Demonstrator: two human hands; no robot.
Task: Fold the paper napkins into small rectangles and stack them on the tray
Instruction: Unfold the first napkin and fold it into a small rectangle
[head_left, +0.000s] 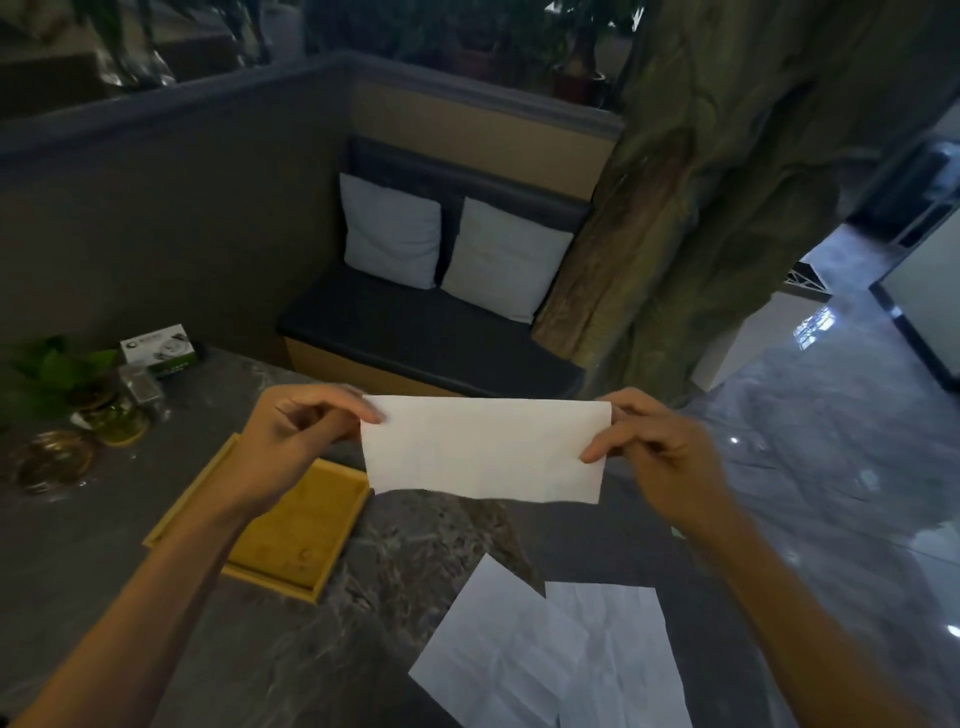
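I hold a white paper napkin in the air above the dark marble table, folded into a wide rectangle. My left hand pinches its upper left corner. My right hand pinches its right edge. Two unfolded white napkins lie overlapping on the table near me, below the held one. A shallow wooden tray sits on the table to the left, partly hidden by my left forearm; nothing lies on the part of it that I can see.
At the table's far left stand a small potted plant, glass jars, a gold dish and a green-and-white box. Beyond the table are a dark bench with two pale cushions and a tree-trunk pillar.
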